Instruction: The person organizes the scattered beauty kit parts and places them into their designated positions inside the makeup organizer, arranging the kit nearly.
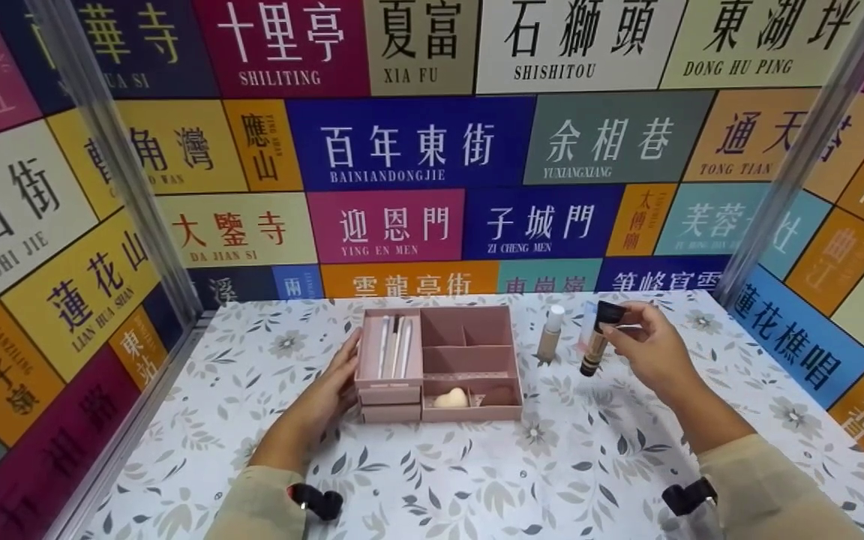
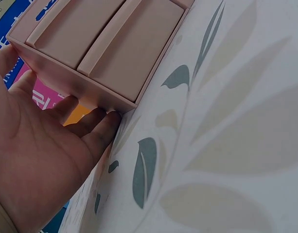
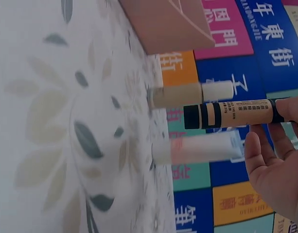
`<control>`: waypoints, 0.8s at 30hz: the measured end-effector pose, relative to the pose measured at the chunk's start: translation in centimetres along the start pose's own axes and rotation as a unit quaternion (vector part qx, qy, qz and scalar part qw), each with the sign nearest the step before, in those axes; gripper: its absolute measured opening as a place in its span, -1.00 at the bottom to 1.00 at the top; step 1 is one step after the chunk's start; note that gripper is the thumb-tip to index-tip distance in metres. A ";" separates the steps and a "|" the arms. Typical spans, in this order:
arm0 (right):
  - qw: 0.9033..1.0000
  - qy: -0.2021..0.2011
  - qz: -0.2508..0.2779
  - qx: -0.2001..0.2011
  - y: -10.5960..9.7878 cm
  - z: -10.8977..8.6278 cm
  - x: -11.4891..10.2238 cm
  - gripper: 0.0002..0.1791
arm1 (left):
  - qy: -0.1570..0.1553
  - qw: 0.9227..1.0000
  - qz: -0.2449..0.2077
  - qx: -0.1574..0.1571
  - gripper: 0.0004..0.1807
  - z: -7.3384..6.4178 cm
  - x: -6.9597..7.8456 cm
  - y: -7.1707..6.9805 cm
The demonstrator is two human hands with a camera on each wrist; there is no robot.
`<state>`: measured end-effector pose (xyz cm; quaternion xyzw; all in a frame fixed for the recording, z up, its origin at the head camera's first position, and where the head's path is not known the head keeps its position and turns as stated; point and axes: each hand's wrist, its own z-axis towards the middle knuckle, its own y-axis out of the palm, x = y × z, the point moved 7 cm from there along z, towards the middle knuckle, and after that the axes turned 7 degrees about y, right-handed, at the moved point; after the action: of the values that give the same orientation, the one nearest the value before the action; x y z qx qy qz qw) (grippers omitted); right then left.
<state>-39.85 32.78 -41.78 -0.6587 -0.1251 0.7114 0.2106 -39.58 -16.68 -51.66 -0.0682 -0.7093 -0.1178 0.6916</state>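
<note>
My right hand [image 1: 655, 346] pinches a slim beige makeup tube [image 3: 241, 114] with black ends between thumb and fingers. It is held tilted above the table, and small print shows on its side in the right wrist view. My left hand [image 1: 321, 401] rests its fingers along the left side of a pink makeup organizer [image 1: 443, 361]. In the left wrist view, the fingertips [image 2: 110, 124] touch the organizer's outer wall near its bottom edge, beside two small drawers [image 2: 134, 46].
Right of the organizer stands a beige bottle [image 1: 550, 341] with a white cap. A whitish-pink tube [image 3: 200, 148] stands behind the held one. Several slim sticks [image 1: 396, 349] lie in the organizer's left section, with a cream heart-shaped sponge [image 1: 451, 398] and a brown one [image 1: 498, 396] in front compartments.
</note>
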 end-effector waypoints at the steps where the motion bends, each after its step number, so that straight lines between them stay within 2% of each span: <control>1: 1.000 -0.007 0.009 -0.003 0.5 -0.1 -0.4 -0.36 | 0.002 1.000 -0.001 -0.002 -0.43 0.0 0.0 0.0; 6: 0.998 -0.023 0.048 -0.015 2.8 -0.1 -2.0 -0.42 | 0.001 1.000 -0.001 -0.004 -0.41 0.0 0.0 -0.2; 11: 0.997 -0.029 0.061 -0.026 5.0 0.2 -3.5 -0.41 | -0.006 1.000 0.006 0.000 -0.44 0.0 0.0 -0.3; 18: 0.992 -0.046 0.113 -0.045 7.6 0.7 -6.0 -0.43 | -0.009 1.000 0.003 0.005 -0.44 -0.1 0.1 -0.1; 24: 0.987 -0.066 0.132 -0.060 10.1 1.7 -7.6 -0.50 | -0.006 1.000 0.005 0.000 -0.45 -0.1 0.2 0.0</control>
<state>-42.53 20.56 -39.44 -0.6324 -0.0928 0.7662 0.0662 -39.48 -16.70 -51.49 -0.0727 -0.7132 -0.1136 0.6879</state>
